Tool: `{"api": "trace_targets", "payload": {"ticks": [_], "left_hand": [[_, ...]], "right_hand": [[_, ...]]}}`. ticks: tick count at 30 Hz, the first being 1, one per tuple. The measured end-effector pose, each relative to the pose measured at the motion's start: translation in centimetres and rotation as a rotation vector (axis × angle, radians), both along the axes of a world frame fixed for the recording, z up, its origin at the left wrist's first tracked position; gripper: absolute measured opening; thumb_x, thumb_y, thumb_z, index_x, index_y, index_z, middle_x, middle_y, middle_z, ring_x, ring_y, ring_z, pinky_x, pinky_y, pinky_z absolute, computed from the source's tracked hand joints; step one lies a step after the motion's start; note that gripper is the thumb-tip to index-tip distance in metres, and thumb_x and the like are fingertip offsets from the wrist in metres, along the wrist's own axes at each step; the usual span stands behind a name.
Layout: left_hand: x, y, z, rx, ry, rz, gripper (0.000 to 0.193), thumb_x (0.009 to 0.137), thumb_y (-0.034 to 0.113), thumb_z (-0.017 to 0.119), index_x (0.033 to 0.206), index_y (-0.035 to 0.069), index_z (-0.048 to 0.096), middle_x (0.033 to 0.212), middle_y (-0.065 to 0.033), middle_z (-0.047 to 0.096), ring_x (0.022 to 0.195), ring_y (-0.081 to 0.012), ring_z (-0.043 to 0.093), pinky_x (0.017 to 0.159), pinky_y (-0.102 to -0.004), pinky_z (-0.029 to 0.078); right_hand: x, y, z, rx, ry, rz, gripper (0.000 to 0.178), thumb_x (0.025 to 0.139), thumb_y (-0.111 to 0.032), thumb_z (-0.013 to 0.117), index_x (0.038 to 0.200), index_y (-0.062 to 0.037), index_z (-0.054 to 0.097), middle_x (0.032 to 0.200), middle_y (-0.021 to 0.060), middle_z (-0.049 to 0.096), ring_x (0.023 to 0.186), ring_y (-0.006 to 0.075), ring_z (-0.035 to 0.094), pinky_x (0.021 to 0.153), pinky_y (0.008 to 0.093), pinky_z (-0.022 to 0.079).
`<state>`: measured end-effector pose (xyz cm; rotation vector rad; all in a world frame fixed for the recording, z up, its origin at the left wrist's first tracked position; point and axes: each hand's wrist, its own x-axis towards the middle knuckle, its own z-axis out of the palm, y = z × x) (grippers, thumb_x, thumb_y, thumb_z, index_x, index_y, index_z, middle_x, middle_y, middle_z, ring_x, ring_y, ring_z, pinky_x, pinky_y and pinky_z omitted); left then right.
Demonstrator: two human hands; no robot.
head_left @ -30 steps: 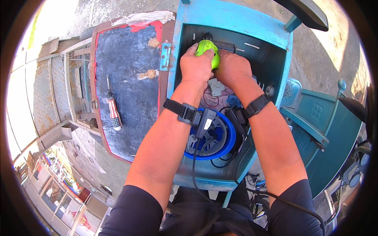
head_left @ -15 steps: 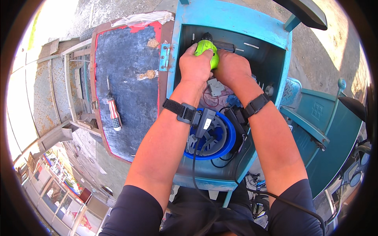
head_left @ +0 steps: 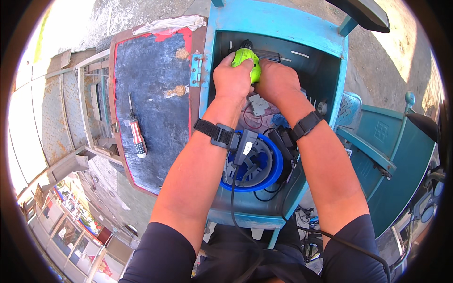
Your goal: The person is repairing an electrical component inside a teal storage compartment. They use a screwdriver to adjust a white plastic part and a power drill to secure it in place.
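A lime-green cordless drill (head_left: pixel 249 61) is between my hands near the far wall of the open blue metal box (head_left: pixel 278 23). Its black chuck points away from me. My left hand (head_left: pixel 233 78) wraps round the drill's left side, thumb across the top of its body. Close against the drill's right side, my right hand (head_left: pixel 279 79) is curled into a grip; its fingers and the drill's handle are hidden. Just beyond my right hand lies a dark ribbed object (head_left: pixel 270 55), partly covered. Below the hands sits a small grey box (head_left: pixel 257 104) with a thin red wire.
An upturned blue hard hat (head_left: pixel 275 175) and black cables lie in the box's near part. At left, a hinged lid panel (head_left: pixel 155 108) carries a screwdriver (head_left: pixel 137 137) with a striped handle. A dark mirror-like part (head_left: pixel 365 14) overhangs the far right corner.
Almost nothing differs. The view has shifted very slightly; both hands stay on the drill in the same place.
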<state>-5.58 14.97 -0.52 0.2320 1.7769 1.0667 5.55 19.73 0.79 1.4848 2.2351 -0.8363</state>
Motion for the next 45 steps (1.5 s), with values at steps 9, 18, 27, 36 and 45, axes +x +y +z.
{"api": "trace_targets", "payload": {"ticks": [9, 18, 27, 36, 45], "left_hand": [[0.4, 0.3, 0.6, -0.027, -0.009, 0.023, 0.055, 0.09, 0.015, 0.072, 0.14, -0.003, 0.057, 0.104, -0.0129, 0.07, 0.07, -0.0194, 0.063, 0.045, -0.0312, 0.047], [0.3, 0.3, 0.3, -0.025, -0.023, 0.024, 0.056, 0.091, 0.015, 0.071, 0.142, -0.003, 0.055, 0.105, -0.0133, 0.069, 0.071, -0.02, 0.064, 0.045, -0.0316, 0.046], [0.1, 0.2, 0.1, -0.003, -0.024, 0.017, 0.062, 0.089, 0.017, 0.072, 0.144, -0.003, 0.053, 0.109, -0.0169, 0.069, 0.072, -0.0221, 0.066, 0.046, -0.0327, 0.051], [0.2, 0.3, 0.1, -0.001, -0.047, 0.033, 0.066, 0.088, 0.017, 0.072, 0.146, -0.004, 0.051, 0.113, -0.018, 0.068, 0.074, -0.0226, 0.067, 0.047, -0.0327, 0.053], [-0.4, 0.5, -1.1, 0.027, -0.128, 0.021, 0.064, 0.092, 0.018, 0.071, 0.148, -0.002, 0.049, 0.113, -0.0163, 0.068, 0.078, -0.0201, 0.067, 0.05, -0.0313, 0.053]], "right_hand": [[0.1, 0.1, -0.7, 0.008, -0.007, -0.004, 0.04, 0.079, -0.024, 0.075, 0.114, -0.0048, 0.067, 0.106, 0.0193, 0.076, 0.1, 0.0342, 0.074, 0.083, 0.0448, 0.059], [0.2, 0.2, -0.9, 0.013, -0.004, -0.002, 0.045, 0.078, -0.028, 0.077, 0.115, -0.005, 0.066, 0.106, 0.0198, 0.075, 0.099, 0.0343, 0.074, 0.084, 0.045, 0.059], [0.1, 0.3, -0.8, 0.011, -0.018, 0.008, 0.046, 0.078, -0.028, 0.077, 0.115, -0.0046, 0.067, 0.108, 0.0192, 0.075, 0.1, 0.0336, 0.074, 0.083, 0.0446, 0.06], [0.1, 0.6, -0.9, 0.011, -0.021, 0.024, 0.047, 0.078, -0.029, 0.077, 0.115, -0.0033, 0.065, 0.106, 0.0199, 0.075, 0.099, 0.0339, 0.074, 0.082, 0.0447, 0.06], [-0.1, 1.2, -2.1, 0.065, -0.038, 0.055, 0.043, 0.079, -0.025, 0.074, 0.115, -0.0026, 0.064, 0.104, 0.0196, 0.076, 0.097, 0.0346, 0.075, 0.081, 0.0444, 0.06]]}}
